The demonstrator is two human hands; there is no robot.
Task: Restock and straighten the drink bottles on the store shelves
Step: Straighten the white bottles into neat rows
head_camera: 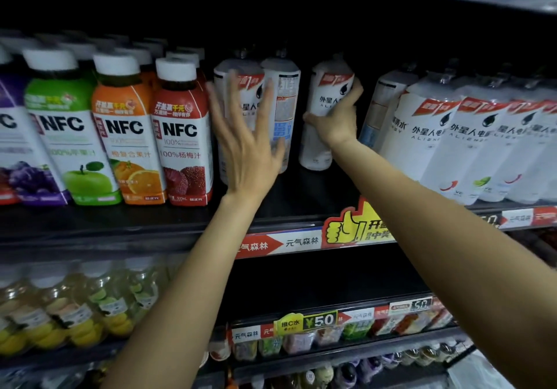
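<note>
Bottles of white electrolyte water stand set back on the upper shelf [289,204]. Left hand [247,135], fingers spread flat, steadies the front pair [256,93]. Right hand [339,117] grips a single bottle [327,87] deeper in; draw it forward upright, label outward, beside the pair.

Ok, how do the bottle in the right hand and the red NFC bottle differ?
The held bottle is white and stands alone, back on the shelf, gripped by the right hand; the red NFC bottle has a fruit picture, sits in a tight front row and is untouched. Its cap is white; the held bottle's top is too dark to tell. Both stand upright.
</note>
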